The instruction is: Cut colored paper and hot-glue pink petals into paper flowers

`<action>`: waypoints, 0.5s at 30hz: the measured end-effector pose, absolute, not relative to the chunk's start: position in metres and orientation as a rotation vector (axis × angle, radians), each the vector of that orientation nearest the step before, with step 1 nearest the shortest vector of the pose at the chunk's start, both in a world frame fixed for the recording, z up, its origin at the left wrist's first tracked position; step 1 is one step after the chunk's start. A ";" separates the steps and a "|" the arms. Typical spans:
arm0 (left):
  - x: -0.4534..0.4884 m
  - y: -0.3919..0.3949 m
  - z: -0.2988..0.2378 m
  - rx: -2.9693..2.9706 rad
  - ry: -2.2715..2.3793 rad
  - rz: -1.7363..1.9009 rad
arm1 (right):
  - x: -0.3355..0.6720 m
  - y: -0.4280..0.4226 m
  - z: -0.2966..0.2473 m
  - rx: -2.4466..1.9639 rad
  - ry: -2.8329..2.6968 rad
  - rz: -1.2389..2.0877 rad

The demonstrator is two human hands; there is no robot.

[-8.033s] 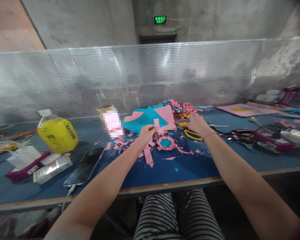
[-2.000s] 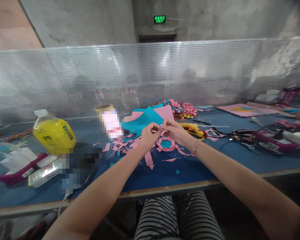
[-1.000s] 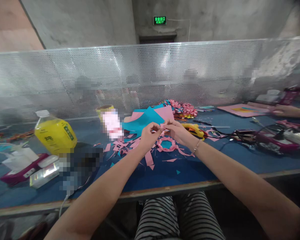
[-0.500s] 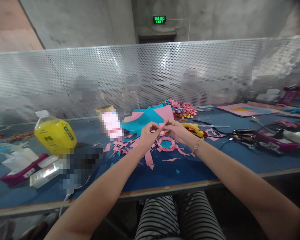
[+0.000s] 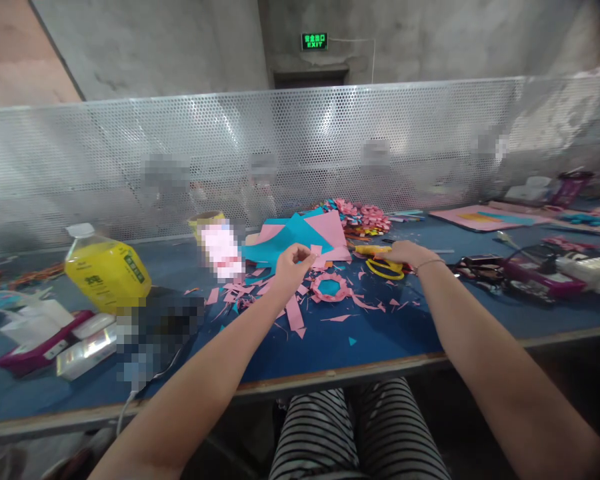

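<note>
My left hand [image 5: 291, 263] is raised just above the blue table [image 5: 330, 340], its fingers pinched on a small folded pink paper piece [image 5: 314, 251]. My right hand [image 5: 405, 254] lies out to the right on the yellow-handled scissors [image 5: 383, 267], fingers curled over the handles. Between the two hands a pink paper ring with a blue centre [image 5: 331, 287] rests on the table among pink scraps [image 5: 295, 312]. Pink and blue paper sheets [image 5: 300, 238] are stacked just behind.
A yellow bottle [image 5: 106, 272], a tissue pack [image 5: 35, 333] and a phone on a cable [image 5: 153, 330] lie at the left. Finished paper flowers [image 5: 363, 218] sit by the perforated metal screen [image 5: 300, 153]. A glue gun and cables [image 5: 525, 273] crowd the right side.
Half a second ago both hands worked the pink piece together. My right hand has since let go and moved right onto the scissors; my left hand keeps the piece.
</note>
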State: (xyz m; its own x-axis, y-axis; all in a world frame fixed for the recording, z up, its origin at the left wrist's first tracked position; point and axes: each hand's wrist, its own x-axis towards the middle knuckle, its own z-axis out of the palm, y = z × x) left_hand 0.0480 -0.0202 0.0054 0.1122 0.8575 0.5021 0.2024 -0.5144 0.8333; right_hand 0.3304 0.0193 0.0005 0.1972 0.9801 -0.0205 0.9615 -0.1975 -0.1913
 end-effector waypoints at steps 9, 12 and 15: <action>0.049 -0.022 0.008 1.816 1.066 1.426 | 0.308 0.019 -0.006 -2.310 -2.025 0.121; 0.049 -0.021 0.007 1.804 1.062 1.427 | 0.310 0.015 -0.003 -2.303 -1.909 0.108; 0.049 -0.020 0.006 1.778 1.043 1.428 | 0.311 0.013 0.001 -2.125 -1.928 0.040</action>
